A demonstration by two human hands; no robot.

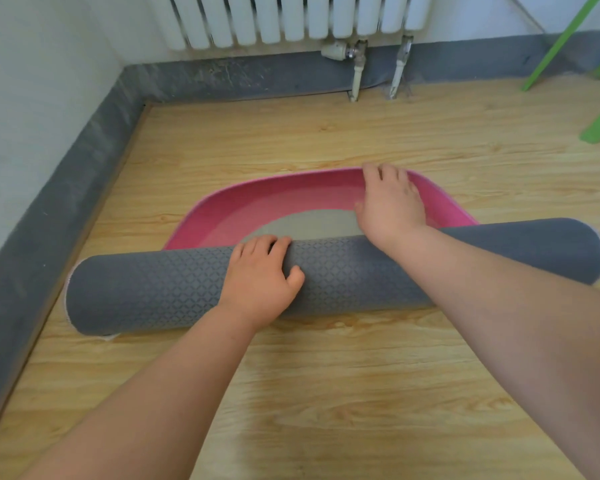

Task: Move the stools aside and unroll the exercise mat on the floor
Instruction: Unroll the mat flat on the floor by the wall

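Lying across the wood floor (326, 375), nearest of all, is the mat (153, 289), mostly rolled into a grey, diamond-patterned tube that runs from left to right. The left hand (260, 282) rests palm down on the middle of the roll, its fingers lightly bent over the top and its thumb spread to the right, pressing rather than clasping. The right arm crosses over the roll. Just beyond the roll, the unrolled pink end (274, 199) lies on the floor with its far edge curled up. The right hand (388, 206) holds that edge, fingers hooked over it and thumb on the near face. Farther off, a grey skirting (257, 74) lines the walls. Two pipes (357, 74) rise from the floor to a white radiator (291, 19). Green legs (561, 39) slant at far right.
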